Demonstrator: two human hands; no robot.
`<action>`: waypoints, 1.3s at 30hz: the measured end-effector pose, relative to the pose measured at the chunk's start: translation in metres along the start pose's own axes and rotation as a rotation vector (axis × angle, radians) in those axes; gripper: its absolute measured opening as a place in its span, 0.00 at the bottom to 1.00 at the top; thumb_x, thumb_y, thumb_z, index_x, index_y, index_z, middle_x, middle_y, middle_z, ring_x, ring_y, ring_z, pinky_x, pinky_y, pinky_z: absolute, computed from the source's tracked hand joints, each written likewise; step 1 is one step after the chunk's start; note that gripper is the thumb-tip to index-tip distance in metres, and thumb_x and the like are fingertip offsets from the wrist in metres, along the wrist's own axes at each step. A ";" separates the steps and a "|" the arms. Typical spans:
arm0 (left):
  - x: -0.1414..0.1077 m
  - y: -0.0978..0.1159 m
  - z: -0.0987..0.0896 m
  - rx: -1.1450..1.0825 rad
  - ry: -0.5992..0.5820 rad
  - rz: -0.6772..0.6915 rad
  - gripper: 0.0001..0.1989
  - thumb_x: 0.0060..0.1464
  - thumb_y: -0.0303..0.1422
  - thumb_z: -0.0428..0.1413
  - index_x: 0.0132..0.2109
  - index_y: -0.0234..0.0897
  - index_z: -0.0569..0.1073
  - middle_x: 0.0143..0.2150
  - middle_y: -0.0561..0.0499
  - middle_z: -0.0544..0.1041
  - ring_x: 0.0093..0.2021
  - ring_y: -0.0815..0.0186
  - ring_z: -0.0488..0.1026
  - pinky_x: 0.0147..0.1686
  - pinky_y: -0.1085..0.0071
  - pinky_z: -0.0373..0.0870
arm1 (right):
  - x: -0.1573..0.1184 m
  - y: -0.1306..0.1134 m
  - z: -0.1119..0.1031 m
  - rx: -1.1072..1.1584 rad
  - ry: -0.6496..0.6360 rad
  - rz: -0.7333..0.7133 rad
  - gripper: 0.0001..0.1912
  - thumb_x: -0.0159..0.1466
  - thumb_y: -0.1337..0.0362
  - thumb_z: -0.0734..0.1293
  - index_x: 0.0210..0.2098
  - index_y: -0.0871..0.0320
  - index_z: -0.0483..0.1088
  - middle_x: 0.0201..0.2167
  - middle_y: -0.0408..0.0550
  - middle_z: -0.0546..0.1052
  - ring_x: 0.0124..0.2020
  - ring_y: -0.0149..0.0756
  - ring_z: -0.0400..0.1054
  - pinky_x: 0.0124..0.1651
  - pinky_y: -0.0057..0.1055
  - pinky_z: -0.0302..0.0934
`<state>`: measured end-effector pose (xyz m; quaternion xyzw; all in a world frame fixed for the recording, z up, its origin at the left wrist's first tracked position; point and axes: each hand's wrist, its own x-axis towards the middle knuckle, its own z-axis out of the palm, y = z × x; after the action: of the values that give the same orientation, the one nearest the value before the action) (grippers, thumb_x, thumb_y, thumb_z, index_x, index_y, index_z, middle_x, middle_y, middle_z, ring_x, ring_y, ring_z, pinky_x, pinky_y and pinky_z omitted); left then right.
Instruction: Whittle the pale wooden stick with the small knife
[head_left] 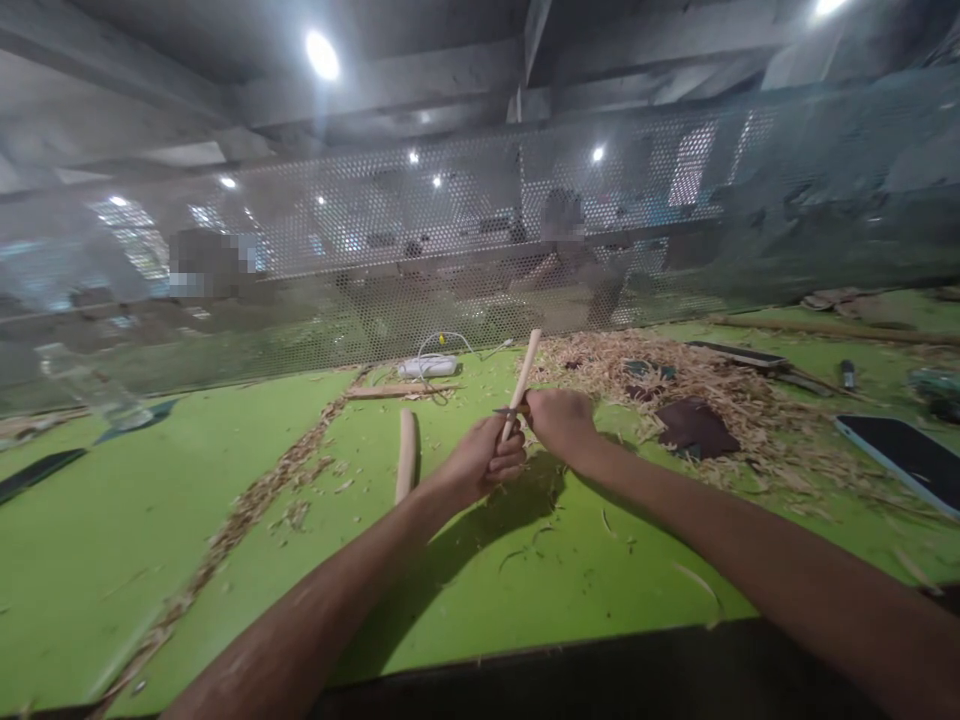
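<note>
A pale wooden stick (528,362) stands up at a slant from my left hand (491,455), whose fingers are wrapped round its lower end. My right hand (561,420) is closed on a small knife (511,411), its short dark blade lying across the stick just above my left fingers. Both hands are close together over the green table (465,600). A second pale wooden piece (406,455) lies on the table to the left of my left hand.
Wood shavings (757,400) are heaped at the right, around dark sandpaper-like scraps (697,428). A phone (907,455) lies far right. Behind the hands are a white power strip (427,366) and a perforated screen (450,260). A clear bottle (97,390) stands left.
</note>
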<state>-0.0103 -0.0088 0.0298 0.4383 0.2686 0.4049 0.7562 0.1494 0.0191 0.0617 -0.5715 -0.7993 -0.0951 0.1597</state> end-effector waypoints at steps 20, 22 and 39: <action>-0.005 0.005 0.026 0.026 0.185 -0.001 0.18 0.70 0.36 0.46 0.29 0.37 0.62 0.18 0.62 0.55 0.14 0.77 0.47 0.13 0.81 0.45 | 0.005 0.004 0.001 -0.097 -0.078 -0.029 0.19 0.73 0.67 0.56 0.47 0.62 0.79 0.34 0.58 0.81 0.35 0.44 0.75 0.35 0.32 0.63; -0.004 0.007 0.028 0.028 0.199 -0.020 0.19 0.71 0.35 0.45 0.28 0.38 0.61 0.17 0.62 0.54 0.13 0.77 0.46 0.13 0.81 0.43 | 0.007 0.005 0.002 -0.075 -0.080 -0.003 0.20 0.74 0.67 0.56 0.48 0.60 0.79 0.35 0.59 0.81 0.37 0.45 0.75 0.38 0.33 0.64; -0.002 0.007 0.026 -0.029 0.208 -0.051 0.18 0.73 0.34 0.42 0.32 0.36 0.63 0.17 0.62 0.54 0.12 0.78 0.47 0.12 0.81 0.41 | 0.013 0.013 0.007 -0.086 -0.077 -0.005 0.23 0.72 0.70 0.53 0.48 0.62 0.79 0.37 0.61 0.81 0.38 0.46 0.76 0.41 0.38 0.66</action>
<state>0.0058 -0.0205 0.0489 0.3760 0.3511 0.4327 0.7404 0.1565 0.0369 0.0600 -0.5789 -0.8015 -0.1077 0.1038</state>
